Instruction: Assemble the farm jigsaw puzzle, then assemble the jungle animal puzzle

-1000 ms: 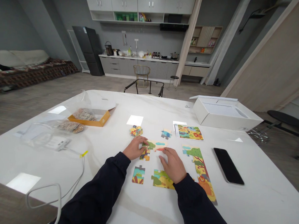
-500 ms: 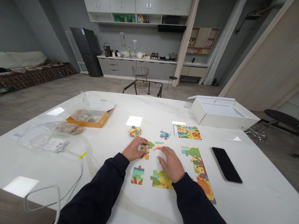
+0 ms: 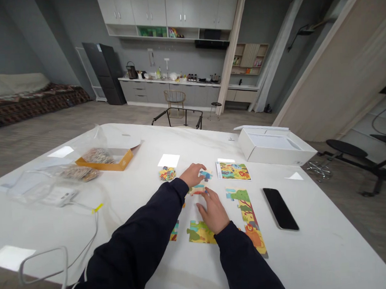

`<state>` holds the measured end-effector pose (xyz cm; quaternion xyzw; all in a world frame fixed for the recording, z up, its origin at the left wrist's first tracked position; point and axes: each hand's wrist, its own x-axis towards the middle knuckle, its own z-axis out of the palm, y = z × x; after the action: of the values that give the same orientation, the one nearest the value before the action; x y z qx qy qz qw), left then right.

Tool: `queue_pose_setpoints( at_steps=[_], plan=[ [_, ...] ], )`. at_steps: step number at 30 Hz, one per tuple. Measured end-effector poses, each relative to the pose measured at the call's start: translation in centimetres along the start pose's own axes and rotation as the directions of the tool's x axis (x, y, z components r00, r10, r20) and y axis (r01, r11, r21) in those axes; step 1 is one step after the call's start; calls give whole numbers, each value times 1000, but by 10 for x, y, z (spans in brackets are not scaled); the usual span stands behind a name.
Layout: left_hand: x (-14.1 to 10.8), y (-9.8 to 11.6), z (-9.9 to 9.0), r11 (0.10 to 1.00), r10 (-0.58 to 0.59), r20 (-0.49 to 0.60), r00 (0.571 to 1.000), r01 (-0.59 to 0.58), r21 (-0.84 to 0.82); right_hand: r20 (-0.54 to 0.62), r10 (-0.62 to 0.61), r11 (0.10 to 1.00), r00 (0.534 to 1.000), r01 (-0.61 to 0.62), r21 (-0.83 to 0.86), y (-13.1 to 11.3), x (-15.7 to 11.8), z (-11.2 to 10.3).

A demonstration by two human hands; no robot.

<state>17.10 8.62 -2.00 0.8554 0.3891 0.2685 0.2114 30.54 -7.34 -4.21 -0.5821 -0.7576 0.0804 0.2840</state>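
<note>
My left hand (image 3: 193, 175) reaches across the white table, thumb and bent fingers closed at the left edge of a blue elephant puzzle piece (image 3: 207, 175). Just below it lies a joined puzzle strip (image 3: 198, 189), partly covered by that hand and arm. My right hand (image 3: 213, 211) rests with fingers apart, its fingertips at the strip's right end. Under its wrist side sits a green and yellow joined section (image 3: 200, 233). To the right is a tall joined section (image 3: 249, 218) with a lion. Another piece (image 3: 174, 231) is mostly hidden by my left sleeve.
A pile of puzzle pieces (image 3: 167, 173) and a picture card (image 3: 234, 171) lie farther back. A phone (image 3: 280, 209) is at right, a white box (image 3: 274, 147) behind it. At left are an orange box (image 3: 117, 165), bagged pieces (image 3: 79, 172) and a white cable (image 3: 88, 240).
My left hand has left the strip's left end and moved up and right to the elephant piece. My right hand stays by the strip. The view has shifted slightly.
</note>
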Motion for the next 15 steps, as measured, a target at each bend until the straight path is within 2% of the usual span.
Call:
queue_pose_setpoints(
  at_steps=[4, 7, 11, 15],
  plan=[
    [28, -9, 24, 1000, -11, 50, 999, 10, 9, 4, 31, 1000, 1000, -31, -4, -1, 1, -2],
    [33, -17, 24, 1000, -7, 43, 999, 6, 6, -27, 64, 998, 998, -64, 2, -2, 3, -5],
    [26, -12, 11, 1000, 5, -19, 1000, -5, -4, -177, 179, 984, 968, -179, 14, 2, 7, -17],
    [0, 14, 11, 997, 75, 2, 997, -75, -24, -281, 256, 959, 925, -280, -50, 15, 10, -33]
  ],
)
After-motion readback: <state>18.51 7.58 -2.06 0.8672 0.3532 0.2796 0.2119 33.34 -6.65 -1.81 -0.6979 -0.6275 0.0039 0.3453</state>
